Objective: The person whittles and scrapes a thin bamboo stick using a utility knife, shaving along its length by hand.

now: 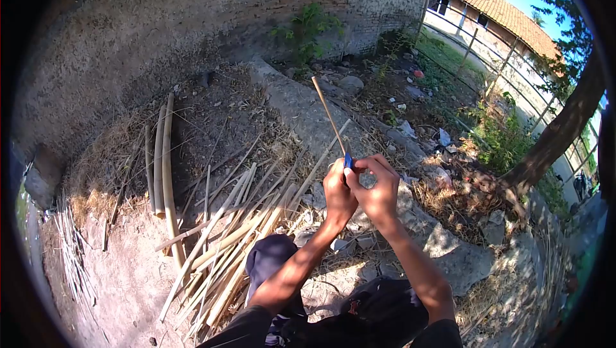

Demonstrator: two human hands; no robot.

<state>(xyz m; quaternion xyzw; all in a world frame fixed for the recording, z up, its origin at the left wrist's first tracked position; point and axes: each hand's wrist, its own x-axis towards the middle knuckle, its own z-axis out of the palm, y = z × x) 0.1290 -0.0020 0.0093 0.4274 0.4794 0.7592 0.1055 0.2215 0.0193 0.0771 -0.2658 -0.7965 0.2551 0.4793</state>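
Observation:
A thin, straight bamboo stick [328,113] points up and away from my hands, slightly to the left. My left hand [339,194] is closed around its lower end. Close against it, my right hand [378,197] is closed with the fingers bent at a small blue item [348,160], which lies at the stick's base. The fingers hide most of the blue item, so its kind does not show. Below and left of my hands lies a loose pile of split bamboo strips [221,245] on the ground.
Longer bamboo poles [168,168] lie to the left, near a weathered wall [160,40]. A low concrete ledge [289,104] runs ahead of me. On the right stand a leaning tree trunk [564,123] and a bamboo fence [500,69], with stones and litter on the ground.

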